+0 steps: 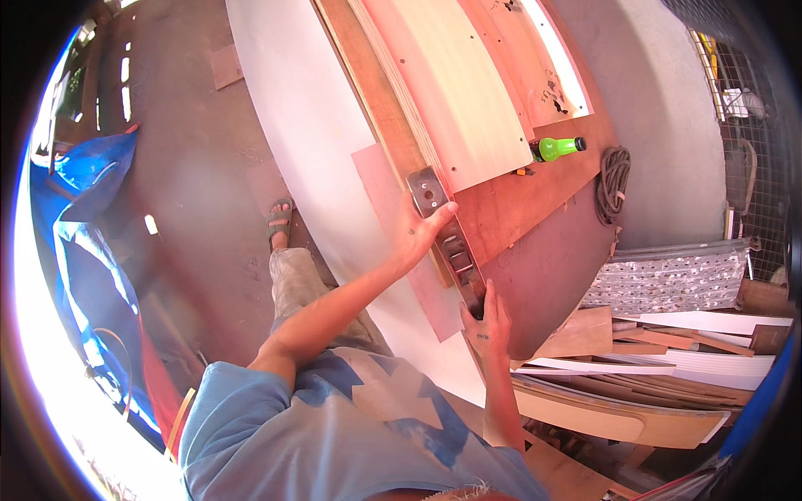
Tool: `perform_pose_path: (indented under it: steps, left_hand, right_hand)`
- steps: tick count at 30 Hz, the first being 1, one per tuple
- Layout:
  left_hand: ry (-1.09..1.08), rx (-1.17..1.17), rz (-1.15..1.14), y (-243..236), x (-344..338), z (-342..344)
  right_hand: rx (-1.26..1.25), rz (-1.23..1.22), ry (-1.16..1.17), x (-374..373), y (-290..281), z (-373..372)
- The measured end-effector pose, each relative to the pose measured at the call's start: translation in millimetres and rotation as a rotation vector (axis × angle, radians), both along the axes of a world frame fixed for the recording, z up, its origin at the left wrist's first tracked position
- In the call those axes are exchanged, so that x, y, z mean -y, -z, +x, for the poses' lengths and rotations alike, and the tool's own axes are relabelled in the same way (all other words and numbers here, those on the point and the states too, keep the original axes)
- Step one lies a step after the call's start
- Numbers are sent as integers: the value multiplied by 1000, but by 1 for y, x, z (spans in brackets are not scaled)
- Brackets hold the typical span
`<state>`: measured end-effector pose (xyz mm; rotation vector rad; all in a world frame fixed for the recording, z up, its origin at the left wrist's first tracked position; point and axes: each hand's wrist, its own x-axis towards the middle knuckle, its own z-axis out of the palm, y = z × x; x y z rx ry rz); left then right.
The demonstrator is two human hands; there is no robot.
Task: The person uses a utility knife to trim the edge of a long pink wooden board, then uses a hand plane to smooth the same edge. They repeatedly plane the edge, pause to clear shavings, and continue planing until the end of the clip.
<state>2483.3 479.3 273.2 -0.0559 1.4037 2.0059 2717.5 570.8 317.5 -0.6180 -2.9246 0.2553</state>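
Observation:
A dark hand plane [457, 257] lies lengthwise along the near end of a long wooden strip [386, 104] on the workbench. My left hand [415, 236] is closed on its front part, with the thumb laid over the top and the fingers hidden down the left side. At the plane's rear, my right hand [488, 327] wraps round the handle, most of which is hidden by the fingers. Right beside the strip rests a pale wood panel [451, 96] with several small dark holes near its edge.
A green bottle [558, 149] lies by the panel's corner. Coiled dark cable [613, 185] sits at the bench's right edge. Boards and offcuts [660, 359] are piled at lower right. A blue tarp [96, 171] hangs at left, and a wire mesh [756, 167] stands at far right.

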Motion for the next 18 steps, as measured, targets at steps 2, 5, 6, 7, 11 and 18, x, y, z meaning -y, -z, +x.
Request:
perform_pose_path:
  steps: [2,5,6,7,11,18]
  left_hand:
    - [1,87,167,32,22,-6]
    - [-191,34,46,44,71,-37]
    - [-267,-215,-50,32,87,-53]
    - [-250,-438,-133,11,103,-67]
    - [306,-989,-361,-100,165,-99]
    - [971,-988,-537,-181,197,-71]
  right_hand:
    - [21,71,-80,6,-22,14]
    - [54,284,-256,13,-75,-13]
    - [13,364,-344,9,-85,-23]
    - [-23,464,-426,5,-99,-31]
    - [-80,620,-671,1,-132,-68]
    - [-363,868,-768,35,-146,-145]
